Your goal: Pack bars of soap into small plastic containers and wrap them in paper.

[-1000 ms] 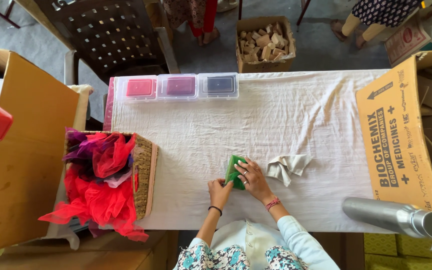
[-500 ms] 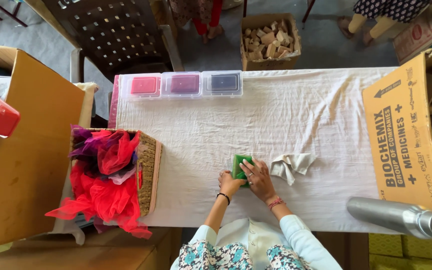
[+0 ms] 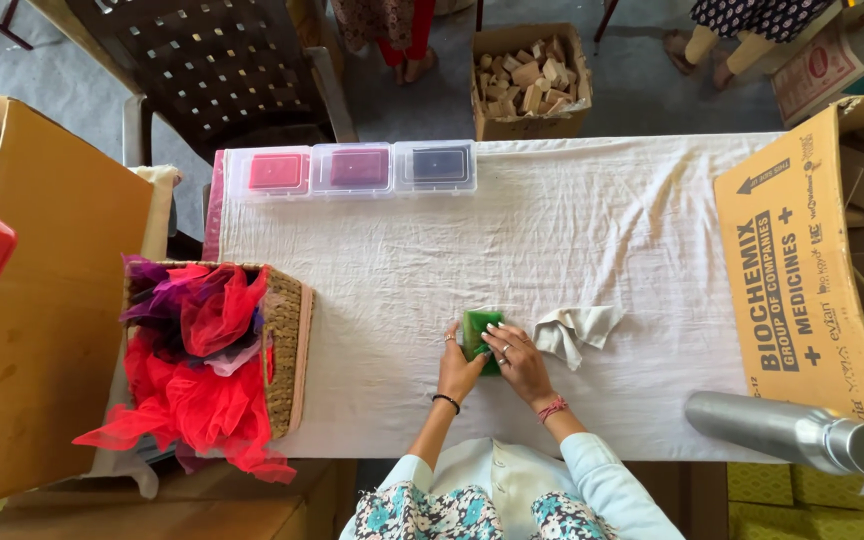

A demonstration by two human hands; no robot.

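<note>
Small green folded fabric piece [image 3: 480, 335] lies lower centre of frame on the white cloth-covered table [image 3: 592, 230], both hands on it. Left hand [image 3: 459, 368] grips its left edge, fingers curled closed on the fabric; right hand [image 3: 520, 362] lies flat on top, fingers together, pressing down on it. Crumpled off-white cloth scrap [image 3: 574, 330] just right of the right hand, not touching the green piece.

Three clear plastic lidded boxes in a row at the table's far edge, upper centre-left: pink-filled box [image 3: 274, 172], magenta-filled box [image 3: 356, 168], dark purple-filled box [image 3: 437, 166], sides touching.

Woven wicker basket [image 3: 290, 345] at left edge of table, heaped with red and purple net fabric [image 3: 192, 370] spilling over toward lower left. Large plain brown cardboard box [image 3: 47, 290] far left.

Right side: open tan cardboard carton flap [image 3: 802, 270], long rectangle with dark blue print, an arrow mark and plus signs, running top to bottom. Silver metal cylinder bottle [image 3: 797, 432] lying on its side, lower right.

Upper centre on the floor beyond the table: small open cardboard box of pale wooden blocks [image 3: 530, 75]. Dark perforated plastic chair [image 3: 222, 60] upper left
</note>
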